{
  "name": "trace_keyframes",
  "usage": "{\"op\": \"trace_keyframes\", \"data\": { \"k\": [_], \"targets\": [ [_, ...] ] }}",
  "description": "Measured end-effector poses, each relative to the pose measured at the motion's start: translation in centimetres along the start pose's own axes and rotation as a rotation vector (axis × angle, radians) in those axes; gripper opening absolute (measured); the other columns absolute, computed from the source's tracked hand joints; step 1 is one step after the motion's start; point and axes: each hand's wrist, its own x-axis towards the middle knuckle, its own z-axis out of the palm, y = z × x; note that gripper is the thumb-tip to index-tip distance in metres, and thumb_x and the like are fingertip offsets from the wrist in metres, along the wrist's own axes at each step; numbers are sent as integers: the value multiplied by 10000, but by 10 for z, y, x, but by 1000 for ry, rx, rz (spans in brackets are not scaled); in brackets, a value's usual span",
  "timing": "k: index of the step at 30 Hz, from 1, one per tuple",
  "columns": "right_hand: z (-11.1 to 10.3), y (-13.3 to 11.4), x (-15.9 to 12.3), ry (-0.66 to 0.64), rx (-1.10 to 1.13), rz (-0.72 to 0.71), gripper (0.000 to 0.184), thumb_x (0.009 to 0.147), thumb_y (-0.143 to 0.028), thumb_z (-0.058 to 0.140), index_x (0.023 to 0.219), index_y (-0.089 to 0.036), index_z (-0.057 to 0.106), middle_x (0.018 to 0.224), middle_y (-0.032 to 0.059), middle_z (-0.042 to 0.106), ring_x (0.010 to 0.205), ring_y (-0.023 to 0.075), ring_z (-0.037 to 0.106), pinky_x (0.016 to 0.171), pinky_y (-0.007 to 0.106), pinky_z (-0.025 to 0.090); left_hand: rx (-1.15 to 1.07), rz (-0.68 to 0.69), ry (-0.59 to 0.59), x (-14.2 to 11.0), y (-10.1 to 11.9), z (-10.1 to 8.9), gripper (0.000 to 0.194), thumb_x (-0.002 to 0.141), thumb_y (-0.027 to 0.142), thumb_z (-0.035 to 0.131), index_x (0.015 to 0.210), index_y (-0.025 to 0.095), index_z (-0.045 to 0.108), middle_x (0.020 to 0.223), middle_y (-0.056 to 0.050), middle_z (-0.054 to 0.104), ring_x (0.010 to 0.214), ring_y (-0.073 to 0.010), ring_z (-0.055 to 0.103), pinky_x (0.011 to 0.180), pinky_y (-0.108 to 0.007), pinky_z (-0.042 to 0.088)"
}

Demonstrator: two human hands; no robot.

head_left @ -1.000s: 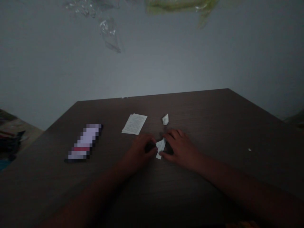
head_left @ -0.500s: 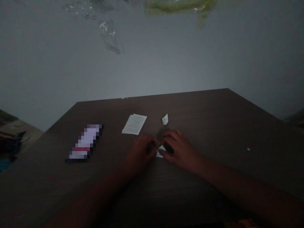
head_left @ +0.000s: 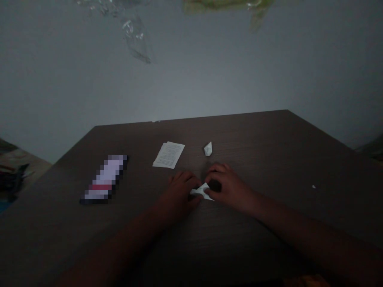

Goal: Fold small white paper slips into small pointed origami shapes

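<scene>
Bare forearms angled inward, left hand and right hand close together, fingers curled.

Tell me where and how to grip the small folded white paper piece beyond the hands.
From above, probably pinch the small folded white paper piece across its left and right sides: it looks raised, narrowing to a point, with nothing touching it.

The right hand partly hid the folded paper; left of it, a phone's screen was pixelated.
</scene>
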Motion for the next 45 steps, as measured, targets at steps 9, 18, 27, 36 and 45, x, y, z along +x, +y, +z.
{"op": "trace_keyframes", "data": {
  "k": [9, 18, 27, 36, 45],
  "targets": [
    [-7, -7, 0, 63, 115, -91, 119, 980, -141, 773, 982, -260, 761, 1241, 71, 771, 1241, 269, 703, 1117, 477, 537, -32, 108, 128, 0, -10, 3, 119, 1040, 205, 695, 1124, 246, 770, 1267, -71, 743, 1237, -311, 682, 1112, -492, 535],
    [-5, 3, 1, -11, 77, -114, 82, 972, -170, 807, 965, -249, 782, 1259, 82, 771, 1247, 289, 692, 1100, 482, 532, -13, 51, 96, 3, -10, 3, 132, 993, 191, 736, 1086, 278, 775, 1295, -62, 768, 1285, -323, 681, 1136, -504, 527],
    [-8, 4, 2, -46, -3, -80, 59, 972, -189, 816, 964, -246, 809, 1207, 87, 780, 1196, 306, 701, 1098, 513, 534, -2, 21, 79, 1, -12, 7, 175, 977, 149, 747, 1096, 275, 778, 1328, -55, 764, 1304, -333, 681, 1157, -528, 520],
    [-16, 7, 6, -117, -111, -23, 69, 970, -182, 808, 938, -230, 845, 1212, 121, 801, 1180, 340, 723, 1088, 549, 557, 29, -50, 72, 4, -12, 2, 146, 982, 119, 724, 1067, 221, 785, 1332, -88, 764, 1307, -355, 679, 1135, -556, 542],
    [-21, 5, 4, -124, -207, -42, 99, 959, -158, 803, 903, -233, 836, 1259, 119, 780, 1197, 355, 670, 1031, 528, 561, 37, -28, 67, 4, -17, 5, 132, 964, 119, 716, 1024, 226, 764, 1420, -104, 743, 1362, -361, 645, 1169, -585, 514]
  ]
}}
